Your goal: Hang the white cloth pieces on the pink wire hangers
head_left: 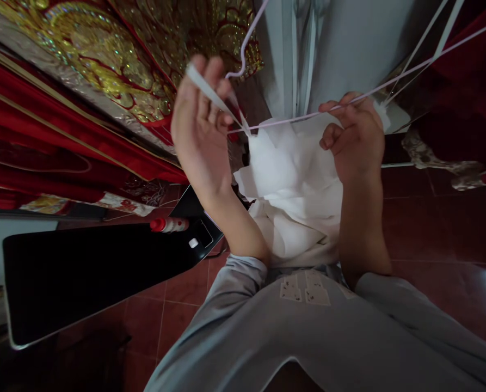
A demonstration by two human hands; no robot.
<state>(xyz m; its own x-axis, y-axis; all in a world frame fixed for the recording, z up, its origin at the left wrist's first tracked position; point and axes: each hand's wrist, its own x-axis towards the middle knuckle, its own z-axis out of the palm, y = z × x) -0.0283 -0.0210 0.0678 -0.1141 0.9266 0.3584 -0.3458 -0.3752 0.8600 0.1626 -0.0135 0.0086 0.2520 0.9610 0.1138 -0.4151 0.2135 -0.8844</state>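
A white strap [210, 91] is stretched over the raised, slightly blurred fingers of my left hand [202, 130], whose palm faces me. It runs down to a crumpled white cloth [285, 163] hanging between my arms. In the curled fingers of my right hand [357, 136] is a thin pale pink cord [295, 117]. The cord crosses above the cloth from my left hand to my right, then rises to the upper right. Its other part goes up in a wavy line from behind my left fingers. How cord and strap meet by my left hand is partly hidden.
Red and gold sequined fabrics [99, 54] hang at the left. Below them is a long black surface [96, 277] with a red-capped bottle [169, 224] on it. Pale grey-blue panels [349, 49] stand ahead. The floor has reddish tiles [422, 228].
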